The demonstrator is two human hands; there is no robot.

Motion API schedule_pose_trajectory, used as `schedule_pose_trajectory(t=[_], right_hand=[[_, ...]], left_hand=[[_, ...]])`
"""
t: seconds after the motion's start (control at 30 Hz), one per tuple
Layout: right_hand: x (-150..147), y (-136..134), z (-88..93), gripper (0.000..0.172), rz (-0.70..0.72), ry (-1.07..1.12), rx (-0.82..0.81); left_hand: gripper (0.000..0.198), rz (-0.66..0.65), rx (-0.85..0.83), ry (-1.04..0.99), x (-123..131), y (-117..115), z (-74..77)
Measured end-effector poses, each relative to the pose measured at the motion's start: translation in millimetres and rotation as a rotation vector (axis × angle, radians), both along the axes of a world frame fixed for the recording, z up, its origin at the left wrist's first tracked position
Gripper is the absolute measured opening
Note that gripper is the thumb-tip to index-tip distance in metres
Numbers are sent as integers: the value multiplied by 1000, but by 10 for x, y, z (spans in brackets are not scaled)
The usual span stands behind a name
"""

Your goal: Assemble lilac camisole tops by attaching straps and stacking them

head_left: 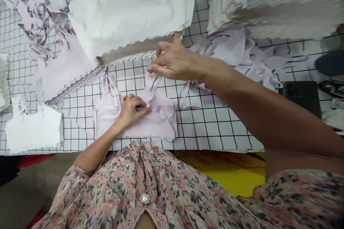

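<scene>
A pale lilac bra top point(158, 121) lies on the checked cloth in front of me, straps pointing away from me. At the foot of its right-hand strap, my left hand point(131, 110) rests on the fabric, with thumb and fingers pinched on the top edge. My right hand point(174, 59) reaches across and pinches the upper end of that strap point(152, 84), holding it drawn away from me. The bra top's other strap point(110, 87) lies loose to the left. Just beyond my right hand hangs the wavy edge of a white garment pile point(134, 18).
The checked cloth point(215, 128) covers the table. Stacked lilac tops point(70, 64) and a small white top point(34, 128) lie left. On the right are crumpled lilac pieces point(233, 50), a pale garment stack point(282, 10) and a dark phone point(303, 94).
</scene>
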State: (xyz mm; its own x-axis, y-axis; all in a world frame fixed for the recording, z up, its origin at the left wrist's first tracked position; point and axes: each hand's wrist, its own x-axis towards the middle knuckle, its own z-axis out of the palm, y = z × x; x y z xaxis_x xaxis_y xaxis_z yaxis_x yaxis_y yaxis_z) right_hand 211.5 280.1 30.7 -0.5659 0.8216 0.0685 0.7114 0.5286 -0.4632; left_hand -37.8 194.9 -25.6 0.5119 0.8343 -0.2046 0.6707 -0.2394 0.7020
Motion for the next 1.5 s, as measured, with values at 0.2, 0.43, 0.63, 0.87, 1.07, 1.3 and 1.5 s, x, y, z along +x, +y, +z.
schedule_pose_trajectory(t=[0.2,0.43,0.63,0.87,1.07,1.3,1.5], right_hand=[[-47,17,-53,57,27,-70,109],[-152,-415,-342,43,-223,68,70],[-902,-1765,-550,64,-221,6,41],[-818,-2070,-833,84,-387,-146,-91],[-360,-2162,-824,76,-492,-161,16],[911,-1474,-675,49,-953,-122,373],[1798,-841,50,34,-840,180,213]], left_hand=[[16,-22,22,20,-1,23,-52],[42,-24,329,16,-150,-147,-45],[73,-240,526,142,-616,-662,-50],[99,-48,445,329,-986,-669,-206],[95,161,409,316,-1281,-597,-197],[77,306,510,140,-1367,-340,32],[44,163,660,27,-1069,-167,349]])
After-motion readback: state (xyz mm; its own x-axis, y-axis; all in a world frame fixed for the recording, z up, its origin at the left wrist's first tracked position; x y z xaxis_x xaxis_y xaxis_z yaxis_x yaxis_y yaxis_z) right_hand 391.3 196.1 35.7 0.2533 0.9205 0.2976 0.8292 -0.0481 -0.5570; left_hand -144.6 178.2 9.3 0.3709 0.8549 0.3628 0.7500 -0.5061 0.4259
